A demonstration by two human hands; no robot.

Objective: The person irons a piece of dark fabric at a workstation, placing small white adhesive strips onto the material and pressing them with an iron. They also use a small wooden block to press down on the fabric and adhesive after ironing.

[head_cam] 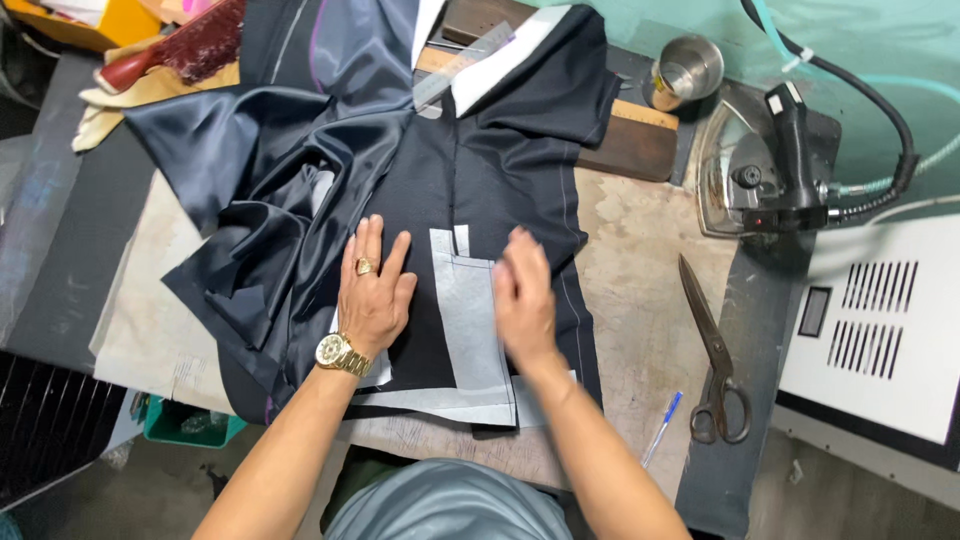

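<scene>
The dark navy woven garment panel (500, 190) lies spread flat across the middle of the worn, stained tabletop (640, 270), with pale grey rectangular strips of interfacing (468, 320) laid on it near the front edge and a faint chalk line running down its right side. The left hand (372, 290), gold ring and gold wristwatch (340, 353) on show, presses flat on the cloth just left of the pale strip, fingers spread, its grip open and holding nothing. The right hand (522, 295) is on the strip's right edge, blurred; fingers look extended, palm down on the fabric, nothing pinched that I can make out. This reads as smoothing and aligning the pale piece on the dark cloth, and any next touch calls for keeping that strip square while the left palm anchors the panel. To the left, glossy slate-blue satin lining (270, 170) bunches in folds. Beyond the panel, a clear plastic ruler (462, 65) and a dark wooden pressing block (630, 145). To the right, long steel shears (712, 350), a blue pen (661, 428), a small steel cup (690, 68) and a steam iron with a black handle (770, 165).
</scene>
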